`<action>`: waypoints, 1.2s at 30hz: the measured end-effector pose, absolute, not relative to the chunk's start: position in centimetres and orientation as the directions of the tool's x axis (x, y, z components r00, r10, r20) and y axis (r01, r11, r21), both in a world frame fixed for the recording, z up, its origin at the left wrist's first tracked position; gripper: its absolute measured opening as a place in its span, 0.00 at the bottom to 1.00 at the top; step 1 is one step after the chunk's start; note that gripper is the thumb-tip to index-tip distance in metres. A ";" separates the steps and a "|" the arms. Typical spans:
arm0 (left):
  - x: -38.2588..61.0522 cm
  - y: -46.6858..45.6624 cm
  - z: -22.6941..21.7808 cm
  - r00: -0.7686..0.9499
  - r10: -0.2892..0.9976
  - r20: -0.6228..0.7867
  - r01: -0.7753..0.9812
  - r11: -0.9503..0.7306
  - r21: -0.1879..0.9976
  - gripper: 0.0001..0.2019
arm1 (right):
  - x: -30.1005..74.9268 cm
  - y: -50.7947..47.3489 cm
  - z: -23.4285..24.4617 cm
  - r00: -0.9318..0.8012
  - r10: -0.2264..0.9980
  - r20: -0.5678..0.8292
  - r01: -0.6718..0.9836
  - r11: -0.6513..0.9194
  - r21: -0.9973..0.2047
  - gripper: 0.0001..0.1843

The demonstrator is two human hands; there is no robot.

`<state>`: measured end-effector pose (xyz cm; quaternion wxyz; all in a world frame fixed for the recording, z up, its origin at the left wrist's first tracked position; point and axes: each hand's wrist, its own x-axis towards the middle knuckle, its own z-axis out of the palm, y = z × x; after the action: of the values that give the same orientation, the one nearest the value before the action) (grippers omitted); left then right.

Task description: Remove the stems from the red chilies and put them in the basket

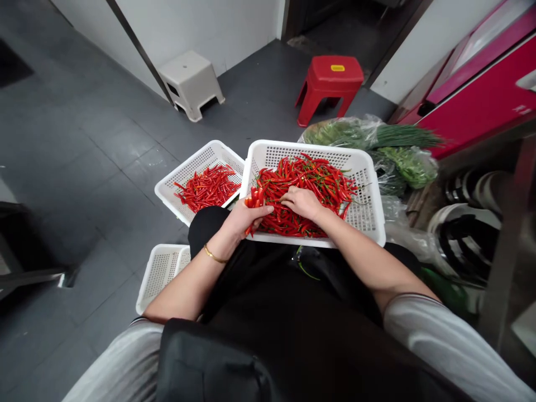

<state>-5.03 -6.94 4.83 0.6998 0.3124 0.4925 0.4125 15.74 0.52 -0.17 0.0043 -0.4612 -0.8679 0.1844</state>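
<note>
Nearest: black garment [293, 335], worn by the person; at its left, a white basket [161, 268], low on the floor side.

Left hand [247, 216]: closed round a bunch of red chillies [256, 196], at the near left corner of the lap basket (gold bracelet [215, 255] at the wrist).

Right hand [304, 202]: fingers drawn together, tips down at the heap beside the left thumb; whether they have hold of a chilli cannot be told.

Lap basket [365, 215]: white, perforated, one, across the knees. Contents: a large heap of chillies [310, 174], red, many with green stems among them.

Side basket [190, 168]: white, one, just beside the lap basket at left. Contents: a smaller heap [207, 188], red, with little or no green showing.

Condition of the work, by judgement: part done. The side heap and the held bunch look dealt with; the larger stemmed heap looks left to do, so probably under half complete.

Farther: bagged greens [339, 133], right; red stool [330, 78] and off-white stool [190, 78], one each.
</note>
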 end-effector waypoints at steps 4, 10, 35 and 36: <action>-3.3 -4.7 4.0 0.152 0.900 -0.408 -0.170 0.430 0.886 0.17 | 17.8 1.1 1.0 -0.425 0.905 0.013 0.665 0.322 -0.674 0.10; 0.9 -3.1 2.4 0.319 0.871 -0.373 -0.138 0.432 0.891 0.16 | 18.9 -0.8 2.5 -0.212 0.970 -0.117 0.068 -0.105 -0.992 0.21; -1.0 -3.1 5.9 0.425 0.905 0.010 0.147 -0.079 0.986 0.14 | 16.2 -3.5 6.2 -0.350 0.933 -0.088 -0.095 -0.129 -0.987 0.22; -1.2 -3.1 6.3 0.460 0.887 0.034 0.151 -0.116 0.982 0.14 | 16.0 -3.9 6.2 -0.362 0.924 -0.125 -0.214 -0.212 -0.954 0.23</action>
<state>-1.19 -3.07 6.34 0.5378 0.6638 0.3910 0.3424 16.02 -3.87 6.20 0.4184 -0.3796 -0.4677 0.6798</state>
